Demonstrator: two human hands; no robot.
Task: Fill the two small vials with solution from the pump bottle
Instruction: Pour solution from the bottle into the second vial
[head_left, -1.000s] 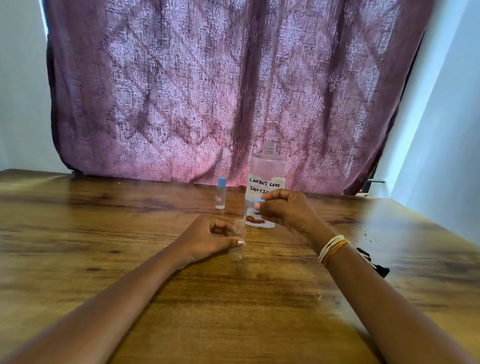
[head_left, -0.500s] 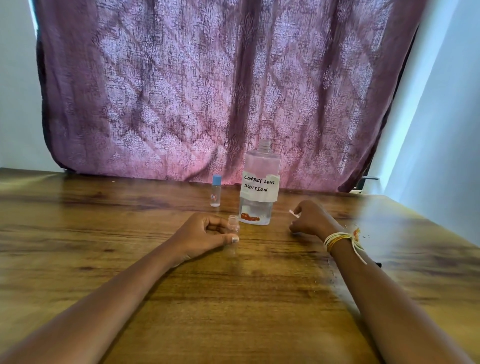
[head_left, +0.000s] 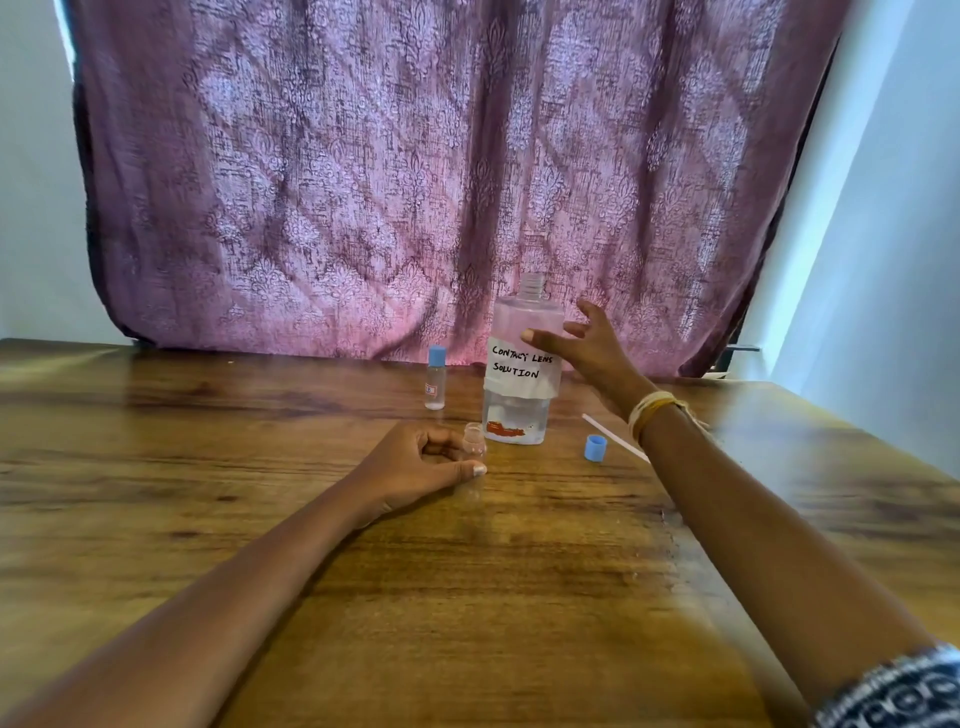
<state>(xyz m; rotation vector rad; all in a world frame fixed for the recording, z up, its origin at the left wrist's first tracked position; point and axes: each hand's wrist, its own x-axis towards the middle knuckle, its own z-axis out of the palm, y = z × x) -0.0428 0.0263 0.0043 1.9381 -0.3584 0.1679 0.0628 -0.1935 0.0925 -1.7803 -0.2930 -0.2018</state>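
A clear bottle (head_left: 519, 395) labelled "Contact Lens Solution" stands uncapped at the back middle of the wooden table (head_left: 260, 493), with a little liquid in its base. My right hand (head_left: 587, 348) is raised beside its right shoulder, fingers spread, holding nothing. My left hand (head_left: 421, 462) grips a small clear uncapped vial (head_left: 474, 441) standing on the table just in front of the bottle. A second vial (head_left: 435, 378) with a blue cap stands upright to the bottle's left. A loose blue cap (head_left: 595, 448) lies right of the bottle.
A thin white tube (head_left: 610, 434) lies on the table beside the loose cap, partly under my right forearm. A purple patterned curtain (head_left: 415, 182) hangs behind the table. The table's right edge runs diagonally at the right.
My right hand set the blue cap down on the table and rose, open, up to the bottle's side. My left hand stayed on the open vial.
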